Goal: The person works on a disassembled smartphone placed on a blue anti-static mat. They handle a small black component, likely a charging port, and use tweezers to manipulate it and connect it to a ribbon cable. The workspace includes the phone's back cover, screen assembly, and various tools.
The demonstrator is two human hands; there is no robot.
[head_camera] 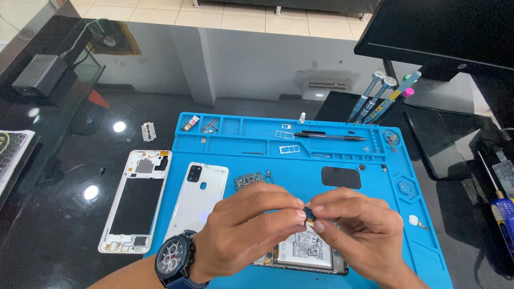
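Both hands meet above the near middle of the blue repair mat [417,225], which lies on the dark glossy desk [64,214]. The left hand [243,235], a dark wristwatch [172,260] on its wrist, and the right hand [356,233] pinch a small dark component [309,213] between their thumbs and fingertips, so it sits exactly where the two hands touch. Directly beneath them lies an opened phone body [308,254] with its battery showing, close to the mat's near edge. A green circuit board [251,180] lies just beyond the left hand, a white back cover [199,200] at the mat's left edge, and a white mid-frame [136,200] on the desk beside it.
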